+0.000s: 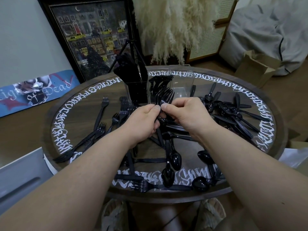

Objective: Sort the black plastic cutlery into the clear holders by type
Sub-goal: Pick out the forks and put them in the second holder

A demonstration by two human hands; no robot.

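Both hands meet over the middle of the round table. My left hand grips a bundle of black forks by the handles, tines up. My right hand pinches the same bundle from the right. Behind them stand clear holders: the left one is packed with black knives, the middle one holds forks, the right one looks empty. Loose forks lie on the left, spoons pile on the right, and more spoons and knives lie near the front.
A framed picture and a tripod lean behind the table, with pampas grass at the back. A cardboard box sits on the floor at right, a printed board at left. A white surface is at lower left.
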